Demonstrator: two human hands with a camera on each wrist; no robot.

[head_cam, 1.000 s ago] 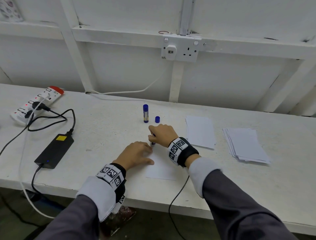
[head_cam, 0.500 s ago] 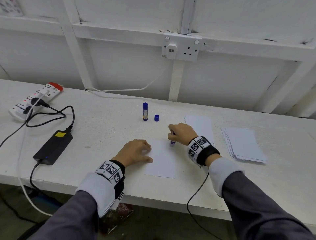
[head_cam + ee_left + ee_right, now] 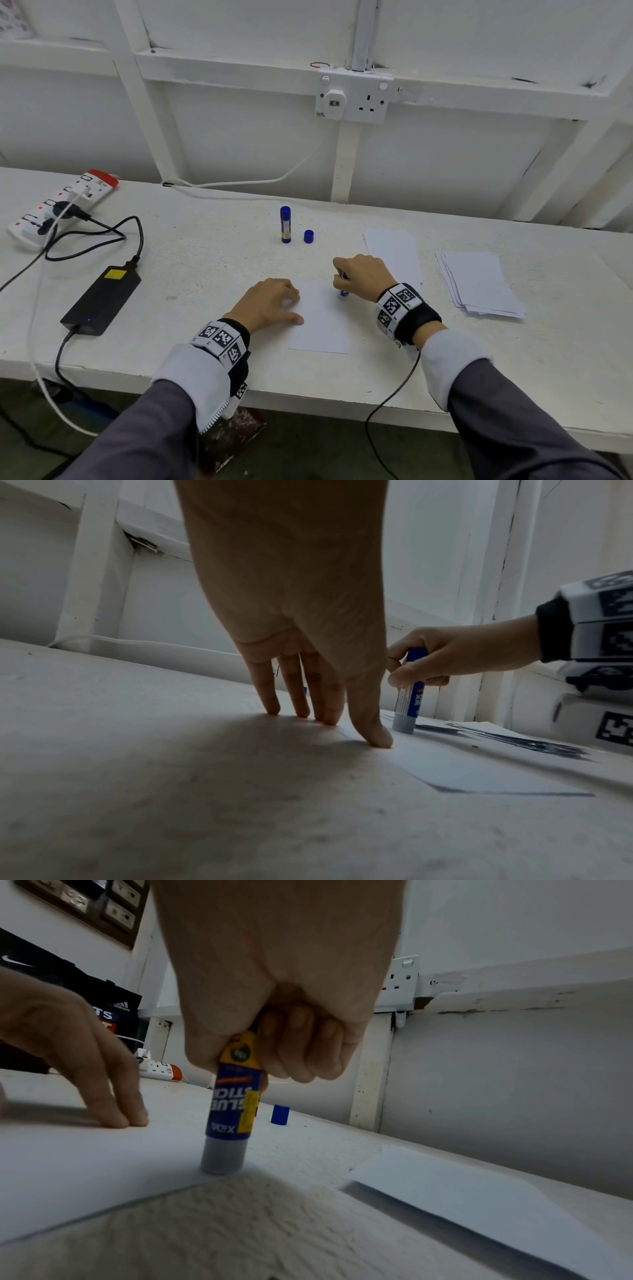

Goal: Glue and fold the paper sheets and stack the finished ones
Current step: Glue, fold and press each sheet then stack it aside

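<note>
Paper sheet [image 3: 320, 322] is pinned flat w/ left hand [image 3: 270, 303], fingers straight, pressed together on its left edge; long axis runs away from the body. Glue stick [image 3: 230, 1110], upright, tip down just below right hand [image 3: 363, 277] fingers curled round it; pressure should be kept even, strokes kept inside the edge.

We wear dark grey sleeves [image 3: 534, 421] with pale grey cuffs [image 3: 452, 356] turned out at both wrists. Each wrist carries a black band [image 3: 419, 320] wrapped by white blocks printed with black square fiducial markers [image 3: 399, 299]; on the left band [image 3: 222, 339] we count 3 markers facing up, plus 1 more on a tab [image 3: 241, 390] hanging below. A thin black cable [image 3: 387, 404] trails from the right band down past the table edge.
</note>
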